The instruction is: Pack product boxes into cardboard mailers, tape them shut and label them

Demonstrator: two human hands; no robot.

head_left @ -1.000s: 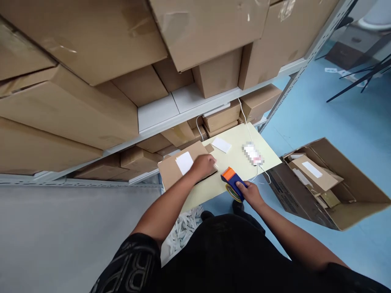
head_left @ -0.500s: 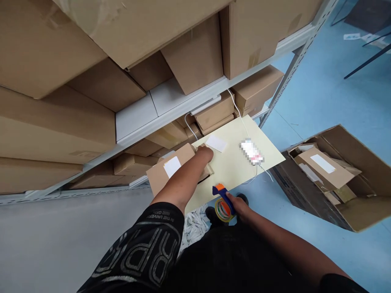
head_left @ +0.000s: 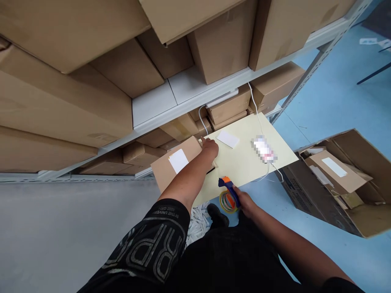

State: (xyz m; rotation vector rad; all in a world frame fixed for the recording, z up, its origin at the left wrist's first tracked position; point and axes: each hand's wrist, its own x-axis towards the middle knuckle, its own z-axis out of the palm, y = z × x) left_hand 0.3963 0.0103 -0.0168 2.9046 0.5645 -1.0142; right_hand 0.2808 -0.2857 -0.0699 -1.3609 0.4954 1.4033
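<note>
The right hand (head_left: 246, 202) was wrapped around the handle of a blue tape dispenser (head_left: 232, 192), held at the near edge of the pale table (head_left: 244, 167). The dispenser's long axis slanted, its orange-tipped head pointing up and left toward a small carton and its handle running down and right into the palm. The tape roll (head_left: 223, 203) sat on the lower left side of the dispenser.

The carton (head_left: 163, 170) lay on the table's left part, its long axis running from lower left to upper right, roughly along the table's long edge, with a white label (head_left: 179, 161) on top. The left hand (head_left: 210, 147) was at the carton's right end, fingers bent; whether they pinched anything could not be told. A white card (head_left: 227, 139) lay just beside that hand.
</note>
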